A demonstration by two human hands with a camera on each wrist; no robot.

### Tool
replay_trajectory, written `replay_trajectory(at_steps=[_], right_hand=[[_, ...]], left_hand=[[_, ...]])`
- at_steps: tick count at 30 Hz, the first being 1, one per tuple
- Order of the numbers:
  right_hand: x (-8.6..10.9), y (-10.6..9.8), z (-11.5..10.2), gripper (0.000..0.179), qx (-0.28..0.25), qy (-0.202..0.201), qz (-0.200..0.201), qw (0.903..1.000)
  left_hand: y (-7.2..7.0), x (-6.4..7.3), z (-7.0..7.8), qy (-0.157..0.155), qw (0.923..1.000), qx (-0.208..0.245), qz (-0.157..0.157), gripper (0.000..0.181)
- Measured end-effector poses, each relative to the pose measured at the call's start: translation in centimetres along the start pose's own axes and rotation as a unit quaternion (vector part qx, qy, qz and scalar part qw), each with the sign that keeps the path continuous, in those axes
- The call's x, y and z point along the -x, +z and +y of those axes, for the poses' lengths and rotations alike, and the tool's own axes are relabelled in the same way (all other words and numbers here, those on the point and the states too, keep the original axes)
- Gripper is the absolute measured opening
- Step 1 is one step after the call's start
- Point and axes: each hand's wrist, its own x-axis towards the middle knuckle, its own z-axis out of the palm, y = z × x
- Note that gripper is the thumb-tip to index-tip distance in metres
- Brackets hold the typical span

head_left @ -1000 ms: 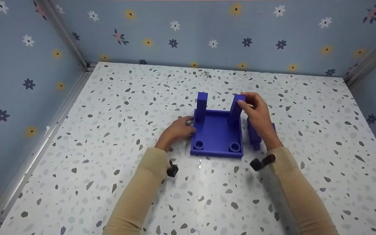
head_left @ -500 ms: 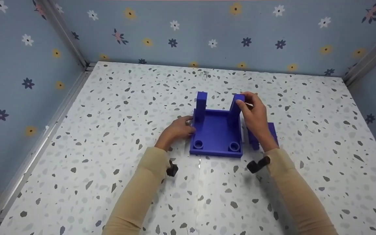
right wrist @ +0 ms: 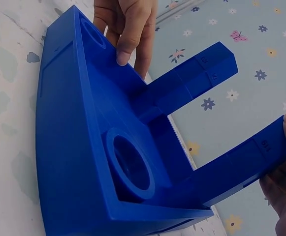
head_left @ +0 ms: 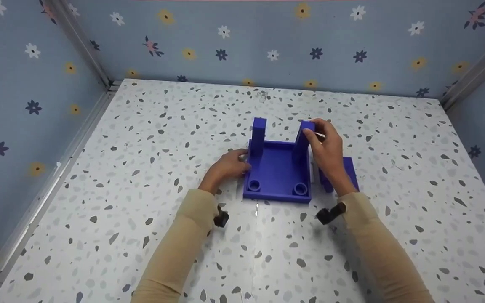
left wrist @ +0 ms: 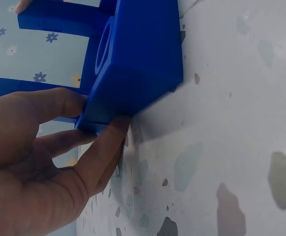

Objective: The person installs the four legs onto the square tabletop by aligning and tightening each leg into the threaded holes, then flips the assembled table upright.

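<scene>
A blue square tray-like base point(head_left: 278, 174) with a raised rim lies on the table, hollow side up. Two square blue legs stand at its far corners, the left leg point(head_left: 259, 136) and the right leg point(head_left: 302, 141). Round sockets point(head_left: 300, 189) show at both near corners. My left hand point(head_left: 229, 165) pinches the base's left rim, thumb on the inner side and fingers outside. With thumb and fingers, my right hand point(head_left: 329, 147) grips the right leg near its top. How the legs sit at their lower ends is hidden in the head view.
More blue pieces point(head_left: 350, 168) lie right of the base, partly covered by my right forearm. The speckled white table point(head_left: 175, 126) stretches around, bounded by flowered blue walls point(head_left: 259, 38) at the back and sides. A dark wrist camera point(head_left: 330, 213) hangs at each cuff.
My right hand and forearm have shifted slightly left, uncovering more of the loose blue pieces. The right hand's grip on the leg and the left hand's hold on the rim look unchanged.
</scene>
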Motion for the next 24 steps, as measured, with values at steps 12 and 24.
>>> replay_trajectory(at_steps=[12,24], right_hand=[[0.11,-0.02,0.18,0.034,-0.023,0.014,-0.006,0.9996],[0.13,-0.34,0.17,0.039,-0.044,0.043,-0.01,0.9981]], left_hand=[[-0.01,0.2,-0.04,0.002,0.9999,0.013,0.002,0.064],[0.02,-0.11,-0.17,0.003,1.0,-0.004,0.002,0.064]])
